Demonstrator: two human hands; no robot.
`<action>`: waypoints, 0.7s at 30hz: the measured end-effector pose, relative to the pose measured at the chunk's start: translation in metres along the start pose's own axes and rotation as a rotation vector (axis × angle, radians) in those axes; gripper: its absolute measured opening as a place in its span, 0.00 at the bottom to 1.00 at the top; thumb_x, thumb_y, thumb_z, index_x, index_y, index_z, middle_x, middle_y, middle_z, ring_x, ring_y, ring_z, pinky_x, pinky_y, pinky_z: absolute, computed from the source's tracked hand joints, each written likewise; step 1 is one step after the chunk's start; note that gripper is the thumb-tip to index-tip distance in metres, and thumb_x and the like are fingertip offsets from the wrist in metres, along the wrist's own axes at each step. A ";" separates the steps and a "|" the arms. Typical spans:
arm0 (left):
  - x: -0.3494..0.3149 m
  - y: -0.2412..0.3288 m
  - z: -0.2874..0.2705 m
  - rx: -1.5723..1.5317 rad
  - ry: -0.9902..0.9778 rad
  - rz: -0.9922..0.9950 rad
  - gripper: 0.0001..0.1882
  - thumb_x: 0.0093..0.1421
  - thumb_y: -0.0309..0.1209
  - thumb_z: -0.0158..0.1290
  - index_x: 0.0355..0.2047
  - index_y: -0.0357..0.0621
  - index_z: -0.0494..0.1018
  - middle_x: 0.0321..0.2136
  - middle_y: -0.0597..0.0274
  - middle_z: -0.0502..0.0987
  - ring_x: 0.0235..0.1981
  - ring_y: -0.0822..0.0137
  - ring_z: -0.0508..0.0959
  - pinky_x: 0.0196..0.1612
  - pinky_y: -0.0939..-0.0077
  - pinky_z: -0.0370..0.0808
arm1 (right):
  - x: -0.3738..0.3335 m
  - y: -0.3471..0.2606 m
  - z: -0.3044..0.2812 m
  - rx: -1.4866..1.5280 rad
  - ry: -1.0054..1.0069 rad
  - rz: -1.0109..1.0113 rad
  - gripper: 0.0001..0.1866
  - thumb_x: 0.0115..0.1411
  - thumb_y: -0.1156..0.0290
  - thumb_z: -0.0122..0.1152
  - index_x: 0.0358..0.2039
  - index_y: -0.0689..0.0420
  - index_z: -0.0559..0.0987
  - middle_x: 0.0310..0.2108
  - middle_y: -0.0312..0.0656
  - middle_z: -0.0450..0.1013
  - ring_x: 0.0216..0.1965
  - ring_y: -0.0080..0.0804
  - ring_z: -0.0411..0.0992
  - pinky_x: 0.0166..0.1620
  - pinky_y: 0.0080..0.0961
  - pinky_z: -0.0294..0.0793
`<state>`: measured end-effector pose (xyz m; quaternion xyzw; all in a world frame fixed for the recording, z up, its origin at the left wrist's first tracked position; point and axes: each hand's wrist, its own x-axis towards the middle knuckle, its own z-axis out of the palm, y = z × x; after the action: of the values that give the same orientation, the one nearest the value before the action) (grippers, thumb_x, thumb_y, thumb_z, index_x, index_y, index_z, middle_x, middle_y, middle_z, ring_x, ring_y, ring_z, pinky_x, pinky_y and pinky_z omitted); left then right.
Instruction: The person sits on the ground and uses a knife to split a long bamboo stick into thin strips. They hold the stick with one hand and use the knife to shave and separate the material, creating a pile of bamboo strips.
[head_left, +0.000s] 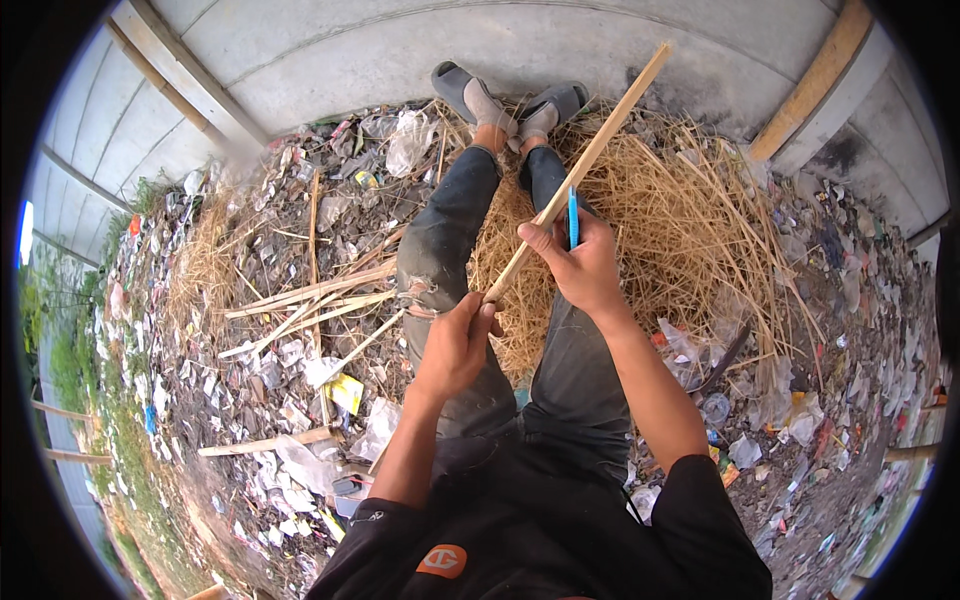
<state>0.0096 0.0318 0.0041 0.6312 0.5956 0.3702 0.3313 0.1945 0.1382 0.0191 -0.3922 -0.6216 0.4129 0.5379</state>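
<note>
Left hand (455, 342), wooden strip (612, 122) (slanting up-right)

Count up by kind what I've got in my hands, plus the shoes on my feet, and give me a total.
Long strip: 1
Blue tool: 1
Shoes: 2
Total: 4
</note>
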 end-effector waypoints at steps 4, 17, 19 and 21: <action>0.004 0.002 -0.008 0.056 0.004 -0.091 0.12 0.72 0.31 0.50 0.33 0.34 0.71 0.23 0.44 0.78 0.26 0.47 0.81 0.31 0.60 0.73 | -0.005 -0.002 -0.008 -0.276 -0.151 0.062 0.24 0.67 0.50 0.64 0.26 0.60 0.80 0.14 0.36 0.66 0.18 0.28 0.65 0.24 0.31 0.62; 0.000 -0.006 -0.013 0.228 0.010 -0.069 0.14 0.71 0.35 0.50 0.33 0.34 0.71 0.25 0.34 0.76 0.32 0.32 0.76 0.34 0.46 0.69 | -0.051 0.020 0.010 -0.792 -0.378 -0.024 0.35 0.70 0.40 0.50 0.21 0.61 0.80 0.12 0.51 0.71 0.17 0.54 0.73 0.23 0.46 0.71; -0.001 -0.006 -0.015 0.225 0.007 -0.059 0.14 0.71 0.35 0.51 0.34 0.34 0.72 0.25 0.34 0.76 0.32 0.32 0.77 0.34 0.46 0.69 | -0.054 0.024 0.008 -0.730 -0.381 -0.018 0.35 0.70 0.40 0.51 0.22 0.62 0.80 0.12 0.51 0.71 0.17 0.54 0.73 0.23 0.46 0.71; -0.003 -0.007 -0.013 0.218 0.006 -0.054 0.14 0.71 0.35 0.51 0.34 0.35 0.72 0.25 0.34 0.76 0.33 0.32 0.77 0.34 0.46 0.69 | -0.054 0.022 0.009 -0.686 -0.395 -0.005 0.35 0.70 0.40 0.51 0.22 0.62 0.80 0.12 0.52 0.71 0.17 0.54 0.73 0.23 0.47 0.71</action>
<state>-0.0051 0.0290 0.0048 0.6462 0.6501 0.2959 0.2688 0.1924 0.0948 -0.0210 -0.4608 -0.8157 0.2476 0.2468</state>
